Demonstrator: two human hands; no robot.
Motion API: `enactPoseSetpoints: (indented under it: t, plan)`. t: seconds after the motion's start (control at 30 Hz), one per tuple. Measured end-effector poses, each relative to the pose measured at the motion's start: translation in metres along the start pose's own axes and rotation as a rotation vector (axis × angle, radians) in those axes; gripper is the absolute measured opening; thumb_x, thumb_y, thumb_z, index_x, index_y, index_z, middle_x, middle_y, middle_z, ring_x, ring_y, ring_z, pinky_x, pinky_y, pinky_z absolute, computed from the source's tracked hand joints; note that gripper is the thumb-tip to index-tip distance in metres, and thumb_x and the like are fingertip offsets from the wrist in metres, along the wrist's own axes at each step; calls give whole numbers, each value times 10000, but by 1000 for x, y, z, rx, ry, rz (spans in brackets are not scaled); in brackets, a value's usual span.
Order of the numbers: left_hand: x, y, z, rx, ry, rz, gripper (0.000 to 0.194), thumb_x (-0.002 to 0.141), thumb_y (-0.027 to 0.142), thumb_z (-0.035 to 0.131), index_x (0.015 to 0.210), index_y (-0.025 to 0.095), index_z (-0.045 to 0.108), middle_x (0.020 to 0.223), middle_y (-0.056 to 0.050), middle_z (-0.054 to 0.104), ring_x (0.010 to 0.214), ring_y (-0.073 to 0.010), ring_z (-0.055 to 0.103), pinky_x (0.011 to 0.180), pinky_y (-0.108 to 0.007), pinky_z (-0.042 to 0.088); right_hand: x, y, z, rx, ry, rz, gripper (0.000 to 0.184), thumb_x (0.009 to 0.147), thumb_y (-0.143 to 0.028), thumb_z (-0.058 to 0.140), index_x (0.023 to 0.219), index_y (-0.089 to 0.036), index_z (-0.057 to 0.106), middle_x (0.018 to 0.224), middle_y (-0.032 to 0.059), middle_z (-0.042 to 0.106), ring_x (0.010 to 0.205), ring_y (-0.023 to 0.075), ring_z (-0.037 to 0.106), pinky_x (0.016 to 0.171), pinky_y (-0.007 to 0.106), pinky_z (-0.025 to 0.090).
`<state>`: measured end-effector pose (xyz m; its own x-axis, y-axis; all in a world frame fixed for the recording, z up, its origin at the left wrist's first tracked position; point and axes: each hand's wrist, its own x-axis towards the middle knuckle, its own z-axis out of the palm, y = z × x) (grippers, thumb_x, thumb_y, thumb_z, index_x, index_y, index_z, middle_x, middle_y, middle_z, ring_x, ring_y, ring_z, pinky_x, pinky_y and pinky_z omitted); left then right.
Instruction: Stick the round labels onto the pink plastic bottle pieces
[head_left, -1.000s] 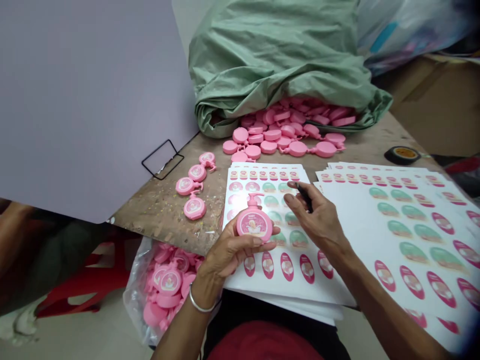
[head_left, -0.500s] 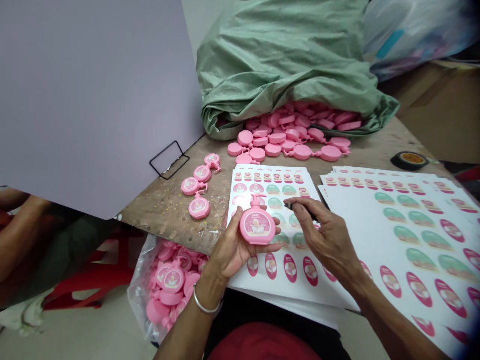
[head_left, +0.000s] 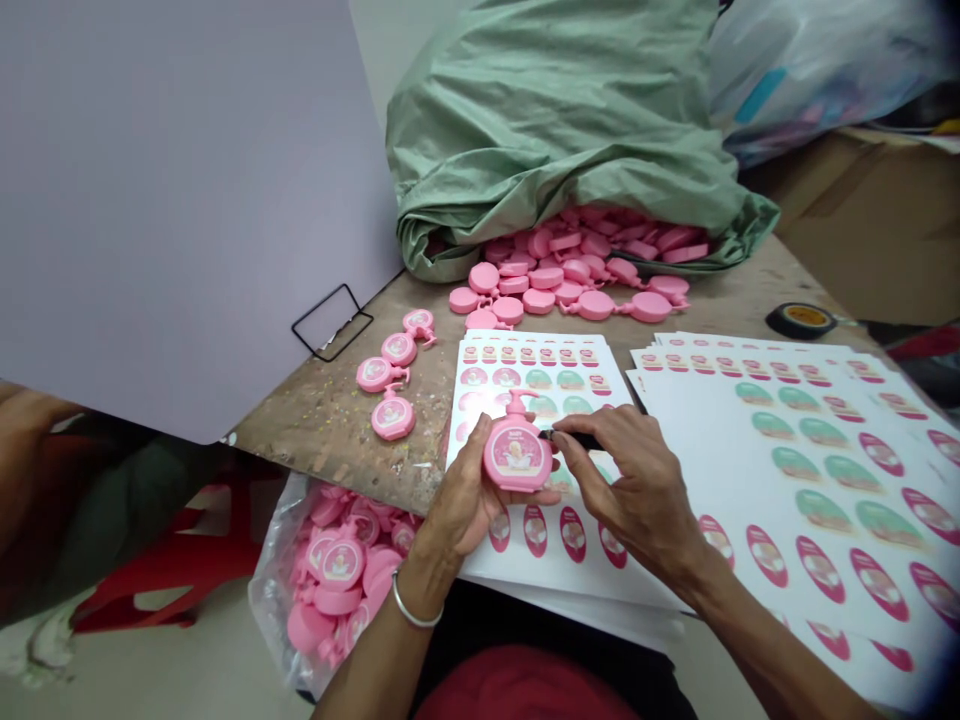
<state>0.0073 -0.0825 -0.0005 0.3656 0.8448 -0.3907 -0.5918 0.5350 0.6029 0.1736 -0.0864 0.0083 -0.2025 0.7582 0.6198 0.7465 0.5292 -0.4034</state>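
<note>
A toy-like pink pump bottle (head_left: pixel 517 462) stands upright in my left hand (head_left: pixel 466 498), its round baby-picture label facing me. The fingers reach behind it and the thumb presses its left side. My right hand (head_left: pixel 637 478) pinches a thin black tool (head_left: pixel 577 438); its tip is at the label's upper right edge, and whether it touches cannot be made out. Beneath both hands lies a printed sticker sheet (head_left: pixel 469 460) with pink and green labels. Several labelled pink bottles (head_left: pixel 393 416) rest on the table to the left.
Plain pink bottles (head_left: pixel 595 305) spill from a green sack (head_left: pixel 555 120) at the back. More sticker sheets (head_left: pixel 697 450) lie right, below a roll of black tape (head_left: pixel 800 320). A plastic bag of labelled bottles (head_left: pixel 274 570) hangs below the table edge. A grey panel (head_left: pixel 172 200) blocks the left.
My right hand has brought the black tool left and down to the bottle's label. The left hand still holds the bottle. The whole view has shifted slightly.
</note>
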Motion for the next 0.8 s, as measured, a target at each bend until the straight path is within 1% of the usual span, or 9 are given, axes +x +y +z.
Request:
enactPoseSetpoints:
  t: [0.23, 0.4, 0.5, 0.57, 0.6, 0.67, 0.7, 0.73, 0.8]
  plan:
    - [2, 0, 0, 20, -26, -2, 486, 945, 475, 429, 1222, 122, 616, 1015, -151, 710, 937, -265, 690, 702, -385, 615, -2, 0, 1, 10, 1, 15, 63, 868, -185, 590, 924, -198, 617, 820, 40, 685, 759, 197, 570, 724, 362, 396]
    - [4, -2, 0, 28, -15, -8, 500, 935, 505, 434, 1213, 135, 623, 1044, -148, 704, 935, -261, 690, 690, -376, 616, -4, 3, 3, 85, -8, 51, 74, 868, -181, 588, 932, -212, 607, 843, 36, 685, 777, 197, 580, 744, 368, 414]
    - [5, -4, 1, 12, -14, -30, 534, 917, 546, 441, 1214, 138, 616, 1036, -149, 708, 924, -264, 695, 657, -351, 613, -5, 1, 4, 107, -15, 65, 72, 871, -187, 583, 931, -218, 607, 847, 34, 684, 774, 197, 581, 746, 371, 420]
    - [4, -4, 1, 2, -18, -49, 576, 903, 586, 432, 1211, 133, 608, 1016, -158, 713, 907, -267, 700, 627, -329, 605, -5, 0, 2, 95, 7, 74, 70, 869, -192, 584, 929, -217, 611, 837, 34, 683, 773, 198, 583, 752, 374, 424]
    - [3, -3, 0, 15, -20, -40, 577, 889, 589, 460, 1208, 130, 603, 1006, -162, 714, 893, -266, 703, 615, -317, 600, -4, 0, 1, 90, 23, 85, 70, 869, -196, 585, 929, -216, 614, 835, 35, 683, 775, 198, 585, 752, 372, 428]
    - [0, 2, -5, 99, -2, 21, 536, 841, 536, 587, 1183, 123, 597, 989, -166, 717, 847, -257, 708, 602, -300, 587, -2, 5, -1, 94, 40, 128, 69, 875, -212, 577, 928, -216, 621, 845, 37, 682, 787, 197, 592, 746, 360, 441]
    - [0, 6, -11, 167, 26, 71, 502, 814, 486, 647, 1152, 118, 601, 973, -163, 719, 811, -248, 708, 598, -296, 580, 1, 10, -1, 106, 31, 158, 69, 881, -230, 570, 920, -217, 625, 850, 38, 681, 789, 194, 595, 739, 352, 449]
    - [0, 12, -18, 244, 76, 134, 457, 791, 434, 691, 1107, 115, 610, 944, -151, 723, 766, -232, 704, 593, -286, 570, 6, 17, 1, 121, 6, 195, 79, 886, -257, 564, 909, -218, 629, 853, 37, 680, 787, 191, 598, 730, 344, 457]
    - [2, 26, -37, 393, 222, 288, 339, 767, 357, 731, 985, 113, 640, 852, -101, 724, 681, -180, 677, 592, -243, 539, 24, 39, 11, 157, -80, 281, 135, 882, -336, 570, 897, -219, 637, 857, 36, 682, 775, 187, 603, 710, 332, 468]
